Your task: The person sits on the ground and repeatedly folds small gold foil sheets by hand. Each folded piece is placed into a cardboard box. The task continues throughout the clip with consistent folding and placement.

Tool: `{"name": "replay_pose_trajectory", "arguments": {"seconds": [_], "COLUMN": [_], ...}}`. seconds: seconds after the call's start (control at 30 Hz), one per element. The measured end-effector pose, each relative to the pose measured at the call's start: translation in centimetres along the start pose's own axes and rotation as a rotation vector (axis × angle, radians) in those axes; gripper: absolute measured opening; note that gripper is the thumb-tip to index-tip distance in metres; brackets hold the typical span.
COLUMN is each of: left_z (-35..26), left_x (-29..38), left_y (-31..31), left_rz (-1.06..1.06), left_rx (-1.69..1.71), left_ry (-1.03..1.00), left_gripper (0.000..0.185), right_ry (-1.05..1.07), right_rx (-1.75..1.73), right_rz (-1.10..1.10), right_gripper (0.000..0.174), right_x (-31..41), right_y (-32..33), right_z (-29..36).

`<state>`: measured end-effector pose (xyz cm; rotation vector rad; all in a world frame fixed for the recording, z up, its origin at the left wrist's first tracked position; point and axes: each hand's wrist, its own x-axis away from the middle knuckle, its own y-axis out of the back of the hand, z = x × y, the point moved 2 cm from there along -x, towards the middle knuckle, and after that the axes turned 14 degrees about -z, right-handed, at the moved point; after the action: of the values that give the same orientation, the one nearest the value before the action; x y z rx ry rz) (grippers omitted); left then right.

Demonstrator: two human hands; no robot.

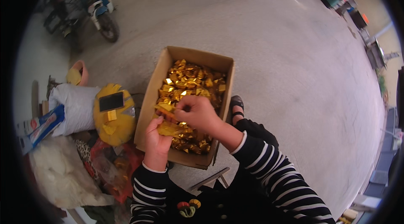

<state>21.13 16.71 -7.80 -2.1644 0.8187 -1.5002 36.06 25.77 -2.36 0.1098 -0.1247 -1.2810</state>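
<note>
Both hands are over an open cardboard box (147,110) that holds many folded pieces of shiny gold foil paper (189,80). My left hand (157,138), palm up, holds a partly folded gold foil sheet (169,128) between thumb and fingers. My right hand (197,112) pinches the upper edge of the same foil with thumb and index finger. The fingers partly hide the foil's shape.
Left of the box, a yellow round seat (115,134) bears a smartphone (111,101) and small gold pieces. Beside it are a white sack (77,104) and a red plastic bag (121,189). Motorcycles (107,25) stand at upper left. Concrete floor (309,82) surrounds the box.
</note>
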Motion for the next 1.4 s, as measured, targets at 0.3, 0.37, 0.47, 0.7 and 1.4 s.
{"name": "replay_pose_trajectory", "arguments": {"seconds": [0.3, 0.37, 0.47, 0.7, 1.4], "left_z": [-1.5, -1.5, -1.2, -1.2, -1.5], "left_x": [2.5, 2.8, 2.5, 2.0, 1.1], "left_y": [-1.5, -1.6, -1.9, -2.2, -1.4], "left_rz": [0.086, 0.096, 0.074, -0.061, -0.013], "left_rx": [-0.119, -0.145, -0.033, 0.003, 0.143], "left_ry": [-0.081, -0.155, -0.157, -0.185, -0.029], "left_gripper": [0.014, 0.017, 0.022, 0.016, 0.021], "right_ry": [-0.046, -0.002, 0.211, 0.475, 0.002], "right_rx": [-0.215, -0.152, 0.001, 0.159, -0.198], "right_rz": [0.018, 0.009, -0.038, 0.012, 0.089], "right_gripper": [0.011, 0.013, 0.013, 0.014, 0.015], "right_x": [0.0, 0.2, 0.6, 1.9, 1.7], "right_y": [-1.0, -1.3, -1.7, -2.9, -3.4], "right_z": [-0.3, -0.2, 0.5, 1.4, 0.3]}}
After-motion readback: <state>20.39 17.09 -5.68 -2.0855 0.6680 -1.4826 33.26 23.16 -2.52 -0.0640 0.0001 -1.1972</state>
